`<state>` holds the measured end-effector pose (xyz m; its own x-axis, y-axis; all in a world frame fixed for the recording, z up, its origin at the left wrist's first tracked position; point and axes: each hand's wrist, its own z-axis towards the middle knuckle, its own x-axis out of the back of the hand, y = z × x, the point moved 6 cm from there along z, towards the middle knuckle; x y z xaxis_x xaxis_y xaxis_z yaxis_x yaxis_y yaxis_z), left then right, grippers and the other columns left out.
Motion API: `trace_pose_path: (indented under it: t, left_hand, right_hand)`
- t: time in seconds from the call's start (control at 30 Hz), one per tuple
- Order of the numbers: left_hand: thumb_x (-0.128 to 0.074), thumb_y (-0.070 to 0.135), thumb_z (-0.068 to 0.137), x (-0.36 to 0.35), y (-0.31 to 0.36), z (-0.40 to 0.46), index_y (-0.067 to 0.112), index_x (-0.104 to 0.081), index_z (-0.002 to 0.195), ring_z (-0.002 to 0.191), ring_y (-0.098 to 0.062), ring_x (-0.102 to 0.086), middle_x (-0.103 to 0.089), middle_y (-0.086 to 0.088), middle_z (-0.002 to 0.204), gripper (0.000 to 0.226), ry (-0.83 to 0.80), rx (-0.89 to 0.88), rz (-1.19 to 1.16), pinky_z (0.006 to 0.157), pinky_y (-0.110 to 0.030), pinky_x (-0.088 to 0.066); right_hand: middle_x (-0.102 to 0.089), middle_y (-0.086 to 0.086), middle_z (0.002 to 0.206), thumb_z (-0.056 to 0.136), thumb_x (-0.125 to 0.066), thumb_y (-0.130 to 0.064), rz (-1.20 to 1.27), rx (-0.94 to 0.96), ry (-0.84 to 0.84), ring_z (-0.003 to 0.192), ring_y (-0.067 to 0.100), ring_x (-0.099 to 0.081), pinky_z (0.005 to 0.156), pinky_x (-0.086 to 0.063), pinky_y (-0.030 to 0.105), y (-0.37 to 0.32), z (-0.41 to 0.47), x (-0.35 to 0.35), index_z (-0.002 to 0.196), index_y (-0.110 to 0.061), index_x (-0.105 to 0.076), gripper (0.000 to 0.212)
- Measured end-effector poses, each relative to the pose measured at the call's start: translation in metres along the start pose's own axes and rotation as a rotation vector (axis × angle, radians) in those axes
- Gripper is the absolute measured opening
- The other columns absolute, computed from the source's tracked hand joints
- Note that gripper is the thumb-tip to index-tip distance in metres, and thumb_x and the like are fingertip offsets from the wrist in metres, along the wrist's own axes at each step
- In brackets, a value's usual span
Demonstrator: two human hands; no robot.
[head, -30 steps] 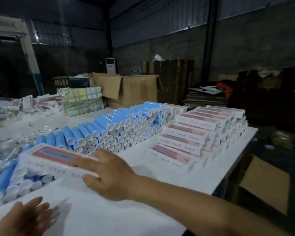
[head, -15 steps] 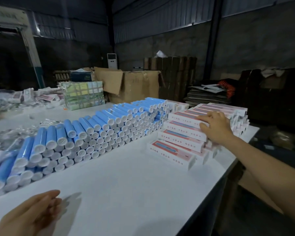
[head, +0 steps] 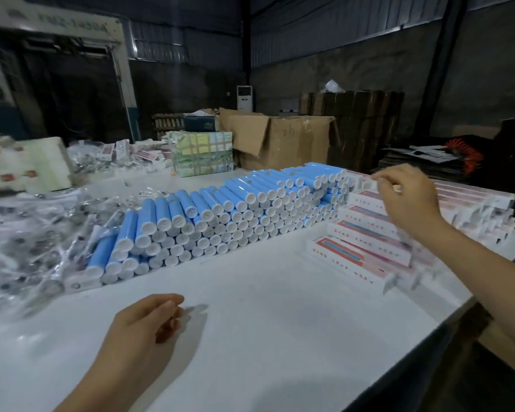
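Your right hand [head: 405, 200], at the right of the frame, curls over the top of the box stack [head: 363, 221]. I cannot tell if it grips a box. If you bump the stack, boxes may slide off the table [head: 280, 322] edge. Your left hand [head: 144, 325], at bottom middle, rests loose and holds nothing.

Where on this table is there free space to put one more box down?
The bare white table in front of the blue tubes, between the left hand and the stacked boxes, is free. Crowded: plastic packets on the left, boxes to the right edge.
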<state>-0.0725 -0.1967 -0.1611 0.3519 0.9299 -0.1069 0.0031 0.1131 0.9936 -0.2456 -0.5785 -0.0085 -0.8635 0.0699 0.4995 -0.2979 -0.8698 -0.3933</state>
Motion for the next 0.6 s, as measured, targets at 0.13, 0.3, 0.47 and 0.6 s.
trace_pose_path:
  t: [0.13,0.3,0.47,0.6]
  left_hand:
    - [-0.052,-0.006,0.091,-0.003,0.005,-0.008,-0.006,-0.068,0.085,0.061,-0.021,-0.049,-0.06,-0.017,0.07,0.017,0.012,0.016,-0.012,0.054,-0.018,-0.043]
    - [-0.049,-0.01,0.091,-0.005,0.003,-0.01,-0.011,-0.065,0.082,0.057,-0.018,-0.058,-0.062,-0.02,0.066,0.019,0.007,0.072,-0.092,0.052,-0.021,-0.045]
    - [-0.048,-0.011,0.09,-0.004,-0.004,-0.004,-0.003,-0.065,0.07,0.056,-0.021,-0.052,-0.059,-0.015,0.058,0.027,-0.013,0.061,-0.101,0.056,-0.027,-0.041]
    - [-0.049,-0.01,0.089,-0.004,-0.007,-0.001,0.004,-0.066,0.065,0.052,-0.015,-0.051,-0.061,-0.01,0.057,0.033,-0.066,0.048,-0.067,0.053,-0.022,-0.04]
  right_hand:
    - [-0.065,0.001,0.086,0.09,-0.054,-0.003,0.323,0.208,-0.012,0.083,0.014,-0.058,0.076,-0.042,0.02,-0.098,-0.023,-0.026,0.088,-0.002,-0.072,0.018]
    - [-0.068,0.001,0.076,0.082,-0.053,-0.009,0.457,0.388,-0.283,0.073,0.017,-0.06,0.071,-0.046,0.027,-0.188,-0.086,-0.089,0.081,-0.005,-0.073,0.021]
    - [-0.068,0.0,0.086,0.088,-0.057,-0.009,0.345,0.468,-0.61,0.086,0.021,-0.059,0.076,-0.047,0.034,-0.2,-0.157,-0.157,0.087,-0.012,-0.073,0.016]
    - [-0.055,-0.011,0.085,0.09,-0.055,-0.016,0.264,0.572,-0.71,0.088,0.015,-0.051,0.073,-0.04,0.027,-0.197,-0.174,-0.175,0.089,-0.02,-0.071,0.016]
